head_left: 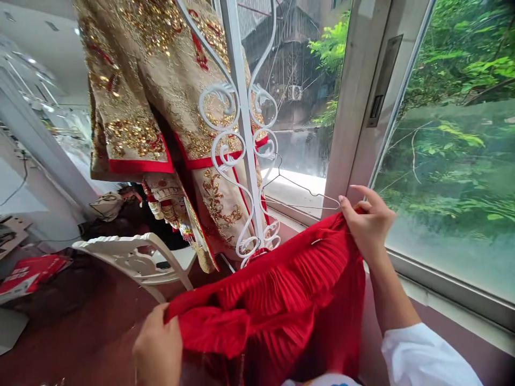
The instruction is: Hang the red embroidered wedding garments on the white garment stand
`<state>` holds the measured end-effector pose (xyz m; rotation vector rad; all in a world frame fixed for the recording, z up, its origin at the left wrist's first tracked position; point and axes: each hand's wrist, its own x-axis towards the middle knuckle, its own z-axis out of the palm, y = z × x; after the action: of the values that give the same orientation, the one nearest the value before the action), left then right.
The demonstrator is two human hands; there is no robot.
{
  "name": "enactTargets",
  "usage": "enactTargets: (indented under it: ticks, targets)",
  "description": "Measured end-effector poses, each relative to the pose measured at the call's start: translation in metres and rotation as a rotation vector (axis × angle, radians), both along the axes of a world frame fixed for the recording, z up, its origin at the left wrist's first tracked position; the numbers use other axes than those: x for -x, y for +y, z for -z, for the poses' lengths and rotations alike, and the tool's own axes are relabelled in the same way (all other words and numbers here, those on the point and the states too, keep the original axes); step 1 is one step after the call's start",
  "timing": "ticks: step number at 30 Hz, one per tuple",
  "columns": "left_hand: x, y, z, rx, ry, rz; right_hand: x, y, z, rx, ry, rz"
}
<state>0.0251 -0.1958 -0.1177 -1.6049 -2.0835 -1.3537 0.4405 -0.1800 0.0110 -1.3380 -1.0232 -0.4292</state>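
A red pleated skirt (289,279) is stretched by its waistband across the lower middle of the head view, slanting up to the right. My left hand (159,343), at the lower left, is closed on one end of the band. At the other end my right hand (368,220) pinches the fabric between thumb and fingers, its index finger raised. A thin wire hanger (300,188) shows behind the skirt, its tip touching or just behind my right thumb; I cannot tell which. The skirt hides its lower part.
A white scrolled metal stand (243,107) rises behind the skirt. Beside it hangs a gold-sequinned garment with red trim (140,107). A white chair (140,257) stands at the left, near red packets (36,273). A sliding window frame (362,118) borders the right.
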Motion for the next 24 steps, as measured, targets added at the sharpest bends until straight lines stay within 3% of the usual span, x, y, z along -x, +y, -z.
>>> enactTargets:
  ticks: [2,4,7,10,13,15,17,20,22,24]
  targets:
    - [-0.019,0.000,0.018,0.221,-0.063,-0.004,-0.013,0.014,0.008,0.009,-0.082,0.110]
    - [-0.041,-0.001,0.022,0.339,-0.107,0.045,-0.032,0.029,0.019,0.024,-0.152,0.177]
    - [-0.063,-0.002,0.014,0.321,-0.074,-0.015,-0.062,0.044,0.034,0.103,-0.246,0.130]
    - [-0.069,0.002,0.005,0.309,-0.053,-0.093,-0.081,0.056,0.042,0.257,-0.262,0.038]
    - [-0.073,0.011,0.004,0.284,-0.174,0.005,-0.088,0.071,0.047,0.417,-0.245,-0.093]
    - [-0.083,0.018,0.005,0.251,-0.393,0.136,-0.090,0.082,0.049,0.491,-0.245,-0.238]
    - [-0.098,0.024,0.004,0.236,-0.752,0.286,-0.091,0.089,0.051,0.507,-0.234,-0.344]
    - [-0.124,0.030,-0.006,0.249,-1.290,0.461,-0.093,0.089,0.050,0.434,-0.209,-0.372]
    - [-0.138,0.030,-0.016,0.262,-1.471,0.501,-0.093,0.084,0.047,0.418,-0.233,-0.433]
    - [-0.148,0.030,-0.027,0.262,-1.513,0.513,-0.092,0.078,0.043,0.430,-0.282,-0.509]
